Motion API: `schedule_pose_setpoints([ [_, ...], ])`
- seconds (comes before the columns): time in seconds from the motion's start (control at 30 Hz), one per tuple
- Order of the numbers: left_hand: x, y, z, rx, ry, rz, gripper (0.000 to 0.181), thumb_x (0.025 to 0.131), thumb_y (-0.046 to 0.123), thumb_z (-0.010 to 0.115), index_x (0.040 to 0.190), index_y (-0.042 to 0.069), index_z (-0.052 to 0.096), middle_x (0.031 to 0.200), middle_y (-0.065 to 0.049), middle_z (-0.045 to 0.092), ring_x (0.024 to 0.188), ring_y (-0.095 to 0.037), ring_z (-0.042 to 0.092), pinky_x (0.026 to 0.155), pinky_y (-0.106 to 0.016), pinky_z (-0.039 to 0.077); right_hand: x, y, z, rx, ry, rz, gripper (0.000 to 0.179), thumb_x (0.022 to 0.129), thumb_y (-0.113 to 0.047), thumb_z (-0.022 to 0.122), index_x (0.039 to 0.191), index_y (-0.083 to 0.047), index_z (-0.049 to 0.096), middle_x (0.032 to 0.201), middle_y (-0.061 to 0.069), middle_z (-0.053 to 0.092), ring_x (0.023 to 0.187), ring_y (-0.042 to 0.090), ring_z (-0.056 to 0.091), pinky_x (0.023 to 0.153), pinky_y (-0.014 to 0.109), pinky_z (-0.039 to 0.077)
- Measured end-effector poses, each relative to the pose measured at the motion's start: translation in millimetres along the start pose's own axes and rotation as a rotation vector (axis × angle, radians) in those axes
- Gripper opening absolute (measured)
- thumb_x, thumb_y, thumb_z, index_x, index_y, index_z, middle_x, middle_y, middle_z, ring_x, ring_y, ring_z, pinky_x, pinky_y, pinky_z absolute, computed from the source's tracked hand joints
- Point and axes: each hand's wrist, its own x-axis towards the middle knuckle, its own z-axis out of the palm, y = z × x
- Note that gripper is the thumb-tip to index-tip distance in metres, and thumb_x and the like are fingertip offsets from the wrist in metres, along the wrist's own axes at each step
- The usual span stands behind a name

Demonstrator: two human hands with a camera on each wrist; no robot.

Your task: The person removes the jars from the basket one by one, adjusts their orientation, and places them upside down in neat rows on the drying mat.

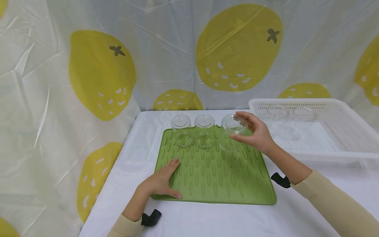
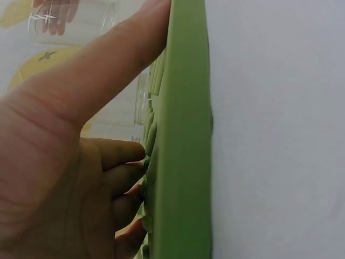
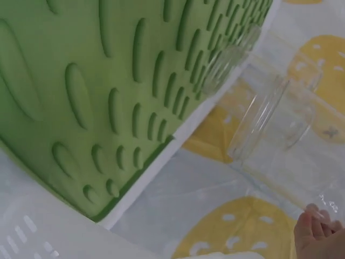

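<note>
- A right hand holds an upside-down drinking glass near its base, thumb on the near side and fingers on the far side, curved around it.
- That clear glass is over the back right part of a green ribbed drying mat; its rim looks slightly raised, though the head view alone cannot settle whether it touches.
- A left hand rests on the mat's front left corner, thumb spread wide from the fingers, gripping nothing; the thumb lies along the front edge.
- To the left of the held glass, a middle glass and a left-hand glass stand upside down at the back of the mat, side by side with a narrow gap.
- At the right sits a white plastic basket with slotted walls, containing two more clear glasses, faint against the white.
- Mat and basket lie on a white tablecloth.
- Behind and to the left hangs a pale curtain printed with large yellow lemons.
- Both forearms wear beige sleeves.
</note>
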Motion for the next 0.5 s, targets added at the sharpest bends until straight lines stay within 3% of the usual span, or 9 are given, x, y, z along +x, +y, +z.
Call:
schedule_pose_setpoints([
  [0.1,0.6,-1.5,0.9,0.002,-0.003,0.001,0.124,0.065,0.053,0.086,0.154,-0.002,0.02,0.161,-0.017,0.013,0.148,-0.031,0.008,0.114,-0.054,0.019,3.2,6,4,-0.03,0.038,0.053,0.073,0.08,-0.001,0.079,0.144,-0.002,0.044,0.14,0.015,0.051,0.13,0.019,0.047,0.102,0.014,0.036],
  [0.2,0.8,-2.5,1.7,-0.002,-0.005,0.004,0.124,0.065,0.054,0.086,0.154,-0.002,0.02,0.161,-0.016,0.013,0.148,-0.031,0.008,0.114,-0.054,0.019,6.5,12,7,-0.047,0.07,0.087,0.074,0.081,-0.006,0.079,0.145,-0.002,0.042,0.143,0.015,0.049,0.133,0.029,0.043,0.107,0.025,0.036],
  [0.33,0.0,-3.0,1.7,-0.004,-0.007,0.001,0.124,0.065,0.054,0.086,0.154,-0.002,0.019,0.161,-0.016,0.012,0.148,-0.031,0.008,0.115,-0.054,0.019,10.7,20,11,-0.049,0.09,0.123,0.077,0.083,-0.012,0.079,0.147,-0.001,0.039,0.147,0.014,0.043,0.136,0.03,0.038,0.11,0.043,0.033],
  [0.5,-0.7,-2.5,0.8,-0.004,-0.006,-0.002,0.124,0.065,0.054,0.086,0.154,-0.002,0.019,0.161,-0.015,0.012,0.148,-0.031,0.007,0.115,-0.054,0.018,14.2,28,16,-0.047,0.098,0.145,0.079,0.084,-0.013,0.078,0.149,-0.002,0.035,0.149,0.016,0.04,0.138,0.03,0.035,0.111,0.045,0.031],
])
